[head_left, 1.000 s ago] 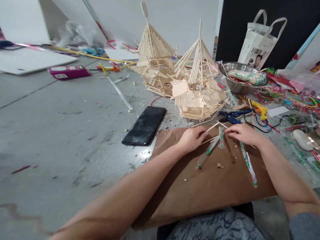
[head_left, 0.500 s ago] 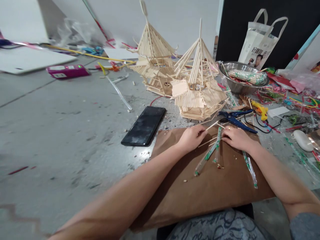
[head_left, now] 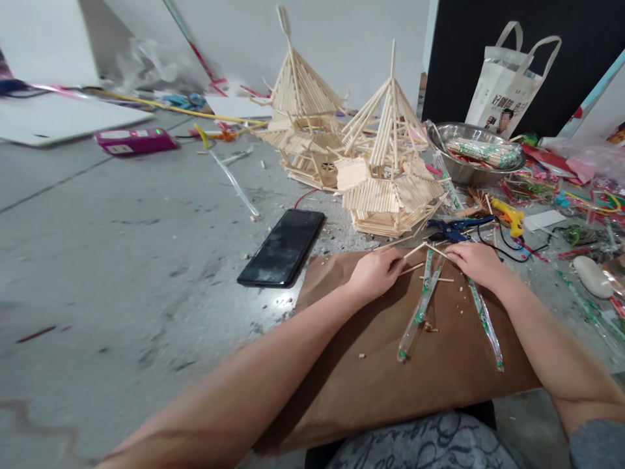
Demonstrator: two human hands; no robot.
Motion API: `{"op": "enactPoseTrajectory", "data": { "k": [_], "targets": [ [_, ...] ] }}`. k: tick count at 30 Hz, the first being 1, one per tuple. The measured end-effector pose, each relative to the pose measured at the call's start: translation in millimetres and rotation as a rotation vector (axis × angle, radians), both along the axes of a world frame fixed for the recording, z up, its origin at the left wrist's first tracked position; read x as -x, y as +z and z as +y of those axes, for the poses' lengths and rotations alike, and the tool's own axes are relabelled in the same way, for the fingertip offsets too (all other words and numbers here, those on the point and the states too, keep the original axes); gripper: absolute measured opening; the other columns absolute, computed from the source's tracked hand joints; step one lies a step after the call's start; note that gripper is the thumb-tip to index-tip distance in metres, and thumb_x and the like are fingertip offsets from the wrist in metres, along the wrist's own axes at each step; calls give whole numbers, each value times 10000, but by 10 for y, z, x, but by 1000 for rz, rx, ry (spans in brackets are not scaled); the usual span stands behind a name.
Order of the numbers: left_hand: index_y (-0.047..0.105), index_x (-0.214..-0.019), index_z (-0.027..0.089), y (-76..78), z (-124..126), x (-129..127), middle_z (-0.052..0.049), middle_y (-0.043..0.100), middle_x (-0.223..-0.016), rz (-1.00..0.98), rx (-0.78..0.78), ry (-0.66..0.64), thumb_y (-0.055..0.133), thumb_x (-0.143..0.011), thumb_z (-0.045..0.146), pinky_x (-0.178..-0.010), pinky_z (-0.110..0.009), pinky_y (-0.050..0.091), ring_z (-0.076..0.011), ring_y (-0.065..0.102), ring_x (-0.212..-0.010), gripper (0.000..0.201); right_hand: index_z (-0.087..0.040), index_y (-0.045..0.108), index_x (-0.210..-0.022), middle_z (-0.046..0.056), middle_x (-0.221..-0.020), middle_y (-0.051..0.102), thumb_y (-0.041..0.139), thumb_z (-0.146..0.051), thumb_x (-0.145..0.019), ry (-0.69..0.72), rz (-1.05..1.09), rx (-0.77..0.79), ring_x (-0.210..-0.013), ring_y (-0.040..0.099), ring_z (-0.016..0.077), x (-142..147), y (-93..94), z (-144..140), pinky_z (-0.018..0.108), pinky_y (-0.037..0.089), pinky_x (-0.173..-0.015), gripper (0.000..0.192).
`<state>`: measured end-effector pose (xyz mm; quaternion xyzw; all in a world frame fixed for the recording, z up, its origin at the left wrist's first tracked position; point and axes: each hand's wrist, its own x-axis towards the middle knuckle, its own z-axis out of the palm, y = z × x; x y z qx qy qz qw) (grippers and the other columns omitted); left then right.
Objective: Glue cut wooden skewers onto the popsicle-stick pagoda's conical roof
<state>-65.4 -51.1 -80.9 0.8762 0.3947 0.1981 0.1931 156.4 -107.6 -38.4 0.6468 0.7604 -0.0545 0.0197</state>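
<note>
On brown paper sheet (head_left: 390, 378), left hand (head_left: 374, 273) pinches a thin wooden stick (head_left: 415, 249), fingers closed on it; long axis runs up-right toward right hand (head_left: 476, 260), whose fingers curl over the far end, grip unclear. Two wrapped chopstick sleeves (head_left: 420, 306) lie near-vertical just below. Stick pagoda (head_left: 390, 189) and blue pliers (head_left: 456, 228) crowd the far edge; open paper nearer the body.

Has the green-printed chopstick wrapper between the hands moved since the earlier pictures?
Yes. The wrapper has swung: its near end slid rightward over the brown cardboard, toward the other wrapper.
</note>
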Motion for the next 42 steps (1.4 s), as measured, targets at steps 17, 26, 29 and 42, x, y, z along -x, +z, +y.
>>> {"op": "enactPoseTrajectory", "data": {
  "k": [17,26,29,42],
  "targets": [
    [602,-772,184,12,-38,-20,-62,631,-838,116,-15,14,380,-838,302,-658,-266,432,-169,589,-760,260,-215,639,-925,58,-1013,623,287,-341,-899,-132,-80,-239,-942,566,184,34,-154,-2,255,390,-682,375],
    [612,-783,183,-4,-39,-9,-63,627,-857,130,-20,9,378,-844,307,-648,-259,426,-165,590,-755,271,-155,580,-977,105,-912,656,386,-343,-860,-304,-166,-191,-850,598,244,-232,-138,58,312,398,-660,294],
    [614,-783,175,23,-38,-9,-70,624,-846,134,-16,4,367,-849,303,-662,-268,430,-170,588,-753,286,-170,586,-1003,102,-955,651,391,-353,-860,-322,-142,-265,-898,588,252,-270,-158,74,318,403,-678,303],
    [596,-734,138,24,-4,-21,15,538,-576,-424,448,153,395,-793,400,-455,-202,345,-78,430,-449,336,-186,649,-768,55,-772,660,415,-254,-855,-36,73,-671,-764,567,176,-203,-280,98,276,395,-738,259]
  ]
}}
